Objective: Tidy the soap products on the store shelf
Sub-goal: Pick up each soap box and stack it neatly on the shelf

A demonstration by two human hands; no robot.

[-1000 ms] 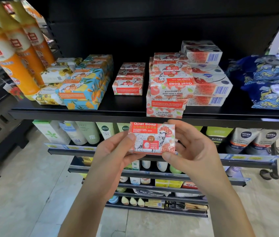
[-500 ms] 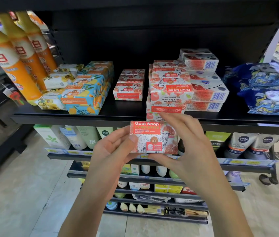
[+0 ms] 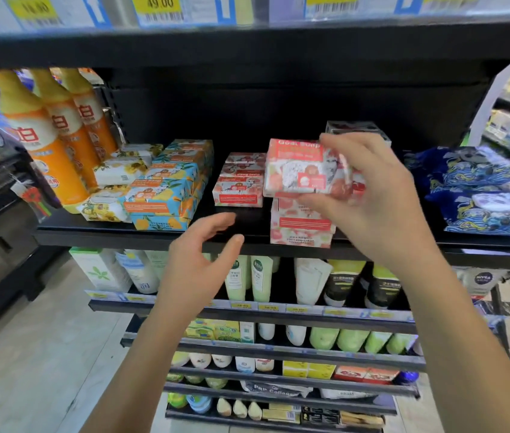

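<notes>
My right hand [image 3: 378, 195] grips a red and white Goat Soap box [image 3: 297, 167] and holds it up over the stack of matching red soap boxes [image 3: 302, 225] at the front of the black shelf [image 3: 116, 237]. My left hand [image 3: 199, 254] hangs free below and to the left, fingers relaxed, holding nothing. A shorter row of red soap boxes [image 3: 239, 182] lies left of the stack. Blue and orange soap boxes [image 3: 166, 189] and yellow-flowered white ones [image 3: 116, 173] lie further left.
Tall orange bottles [image 3: 44, 142] stand at the shelf's left end. Blue patterned packs [image 3: 478, 189] lie at the right. Tubes [image 3: 260, 276] and small packages fill the lower shelves. Price tags [image 3: 156, 6] line the shelf above.
My left hand has let go of the Goat Soap box and dropped away. My right hand has raised the box from below the shelf edge to above the red stack.
</notes>
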